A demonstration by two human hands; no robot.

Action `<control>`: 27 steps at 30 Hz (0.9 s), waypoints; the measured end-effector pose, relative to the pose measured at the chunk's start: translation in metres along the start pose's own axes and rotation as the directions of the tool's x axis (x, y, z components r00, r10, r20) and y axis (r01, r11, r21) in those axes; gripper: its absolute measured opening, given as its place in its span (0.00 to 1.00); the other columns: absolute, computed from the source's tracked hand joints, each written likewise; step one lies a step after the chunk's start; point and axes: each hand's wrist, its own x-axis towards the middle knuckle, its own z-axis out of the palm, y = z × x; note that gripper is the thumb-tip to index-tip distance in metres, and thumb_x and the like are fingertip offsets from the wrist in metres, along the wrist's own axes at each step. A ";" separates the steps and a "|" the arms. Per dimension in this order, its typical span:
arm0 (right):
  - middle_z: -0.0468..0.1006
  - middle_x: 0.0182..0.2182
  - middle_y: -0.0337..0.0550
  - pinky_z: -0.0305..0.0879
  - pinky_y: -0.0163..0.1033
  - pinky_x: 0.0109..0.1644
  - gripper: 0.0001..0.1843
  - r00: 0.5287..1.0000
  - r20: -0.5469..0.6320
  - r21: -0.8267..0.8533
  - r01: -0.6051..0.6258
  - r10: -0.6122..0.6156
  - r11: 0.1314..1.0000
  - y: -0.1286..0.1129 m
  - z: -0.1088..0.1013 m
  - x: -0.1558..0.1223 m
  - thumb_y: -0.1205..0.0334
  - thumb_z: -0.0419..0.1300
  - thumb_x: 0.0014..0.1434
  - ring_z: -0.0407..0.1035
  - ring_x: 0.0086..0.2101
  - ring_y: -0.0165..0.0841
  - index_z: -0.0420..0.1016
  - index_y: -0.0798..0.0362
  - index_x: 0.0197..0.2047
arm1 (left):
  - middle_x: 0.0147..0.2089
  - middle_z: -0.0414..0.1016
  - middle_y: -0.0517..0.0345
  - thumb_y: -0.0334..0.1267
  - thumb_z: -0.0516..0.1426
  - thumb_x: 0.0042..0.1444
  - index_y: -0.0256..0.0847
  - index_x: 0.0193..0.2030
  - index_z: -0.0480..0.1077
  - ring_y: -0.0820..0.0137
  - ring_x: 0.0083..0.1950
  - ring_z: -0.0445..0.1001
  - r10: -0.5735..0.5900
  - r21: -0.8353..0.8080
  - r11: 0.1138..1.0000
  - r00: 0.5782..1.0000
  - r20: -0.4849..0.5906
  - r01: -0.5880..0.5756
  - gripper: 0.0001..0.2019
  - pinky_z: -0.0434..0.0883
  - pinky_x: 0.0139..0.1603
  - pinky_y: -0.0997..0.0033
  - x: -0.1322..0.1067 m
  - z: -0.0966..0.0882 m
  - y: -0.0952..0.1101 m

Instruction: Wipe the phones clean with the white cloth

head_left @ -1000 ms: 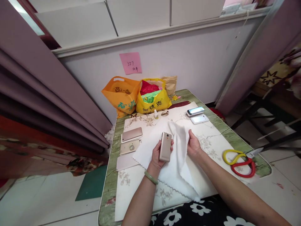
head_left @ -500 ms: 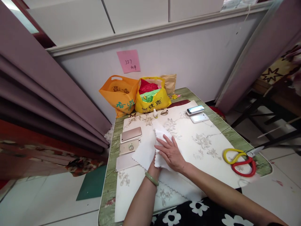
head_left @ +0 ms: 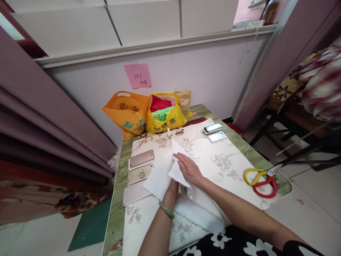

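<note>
A white cloth [head_left: 160, 177] with zigzag-cut edges is folded over at the middle of the table. My left hand [head_left: 172, 191], below a green bangle, reaches under the fold with its fingers mostly hidden. Beside it, a narrow pale edge of a flat object [head_left: 182, 189] shows beneath the cloth; its kind cannot be made out. My right hand [head_left: 189, 170] presses on the cloth from above, fingers together and curved over the fold.
Phones [head_left: 141, 159] lie at the left, and two more phones [head_left: 217, 137] at the back right. Large scissors [head_left: 262, 180] with yellow and red handles rest near the right edge. An orange bag [head_left: 125, 113], a yellow bag [head_left: 166, 121] and a small white bottle [head_left: 169, 133] stand at the back.
The right hand's spread fingers have come together over the cloth. The cloth's fold has lifted, baring more of the left hand and a pale edge beside it. The view has shifted slightly right.
</note>
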 end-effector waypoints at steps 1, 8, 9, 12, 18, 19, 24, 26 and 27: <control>0.65 0.63 0.40 0.55 0.48 0.64 0.24 1.000 -0.012 -0.008 0.001 -0.001 1.000 0.002 -0.001 -0.001 0.54 0.42 0.70 0.59 0.61 0.37 0.61 0.43 0.66 | 0.51 0.73 0.48 0.55 0.50 0.61 0.35 0.50 0.72 0.61 0.50 0.72 -0.001 0.002 1.000 0.999 0.051 0.001 0.26 0.73 0.52 0.58 -0.001 0.002 0.001; 0.81 0.46 0.38 0.67 0.42 0.51 0.20 0.980 -0.045 0.114 -0.187 0.193 0.976 0.032 -0.025 -0.010 0.53 0.50 0.65 0.74 0.46 0.38 0.74 0.44 0.56 | 0.40 0.80 0.48 0.49 0.57 0.58 0.33 0.51 0.73 0.61 0.43 0.77 -0.194 -0.060 0.972 0.914 0.357 0.229 0.22 0.71 0.53 0.61 0.000 0.000 0.005; 0.82 0.44 0.37 0.68 0.40 0.49 0.19 0.976 -0.050 0.147 -0.202 0.211 0.968 0.038 -0.031 -0.011 0.53 0.51 0.64 0.75 0.43 0.37 0.75 0.44 0.55 | 0.39 0.80 0.48 0.50 0.57 0.58 0.33 0.51 0.73 0.62 0.40 0.77 -0.193 -0.083 0.969 0.918 0.346 0.235 0.22 0.72 0.50 0.61 0.000 -0.001 0.005; 0.83 0.41 0.38 0.68 0.38 0.44 0.19 0.940 -0.130 0.178 -0.291 0.316 0.940 0.060 -0.054 -0.018 0.51 0.53 0.62 0.75 0.40 0.37 0.78 0.46 0.51 | 0.43 0.79 0.46 0.54 0.55 0.58 0.33 0.53 0.71 0.64 0.37 0.76 -0.136 -0.162 0.965 0.923 0.360 0.206 0.27 0.73 0.44 0.62 0.002 -0.003 0.007; 0.82 0.40 0.43 0.68 0.40 0.44 0.22 0.846 -0.249 0.108 -0.460 0.472 0.881 0.105 -0.103 -0.045 0.47 0.58 0.57 0.75 0.39 0.38 0.79 0.50 0.49 | 0.55 0.73 0.40 0.57 0.51 0.59 0.35 0.57 0.68 0.58 0.52 0.74 -0.022 -0.230 0.967 0.938 0.345 0.107 0.29 0.70 0.53 0.55 0.003 -0.001 0.009; 0.82 0.40 0.44 0.68 0.40 0.43 0.23 0.823 -0.308 0.087 -0.475 0.477 0.876 0.106 -0.110 -0.050 0.47 0.58 0.56 0.75 0.38 0.38 0.78 0.50 0.50 | 0.57 0.72 0.41 0.58 0.51 0.60 0.35 0.57 0.68 0.57 0.55 0.73 -0.010 -0.231 0.969 0.944 0.329 0.091 0.29 0.69 0.56 0.54 0.004 0.000 0.008; 0.80 0.32 0.45 0.67 0.37 0.36 0.22 0.865 -0.363 0.163 -0.306 0.345 0.938 0.067 -0.114 -0.065 0.45 0.56 0.59 0.72 0.29 0.33 0.78 0.52 0.44 | 0.64 0.67 0.45 0.59 0.52 0.59 0.38 0.59 0.67 0.58 0.62 0.68 0.011 -0.195 0.980 0.960 0.281 0.045 0.30 0.65 0.62 0.57 0.004 0.007 0.003; 0.78 0.29 0.43 0.66 0.34 0.30 0.22 0.938 -0.049 0.321 -0.311 0.343 0.895 0.044 -0.096 -0.068 0.43 0.55 0.60 0.71 0.26 0.31 0.78 0.53 0.39 | 0.64 0.67 0.47 0.60 0.52 0.58 0.40 0.59 0.67 0.58 0.61 0.69 0.025 -0.167 0.986 0.967 0.254 0.018 0.31 0.67 0.60 0.58 0.003 0.009 0.001; 0.78 0.30 0.43 0.65 0.33 0.27 0.22 0.930 0.109 0.380 -0.365 0.351 0.850 0.034 -0.084 -0.069 0.42 0.56 0.59 0.70 0.25 0.30 0.77 0.54 0.39 | 0.63 0.67 0.47 0.61 0.52 0.58 0.41 0.59 0.68 0.58 0.60 0.69 0.030 -0.151 0.989 0.969 0.245 0.008 0.31 0.67 0.60 0.58 0.002 0.009 0.000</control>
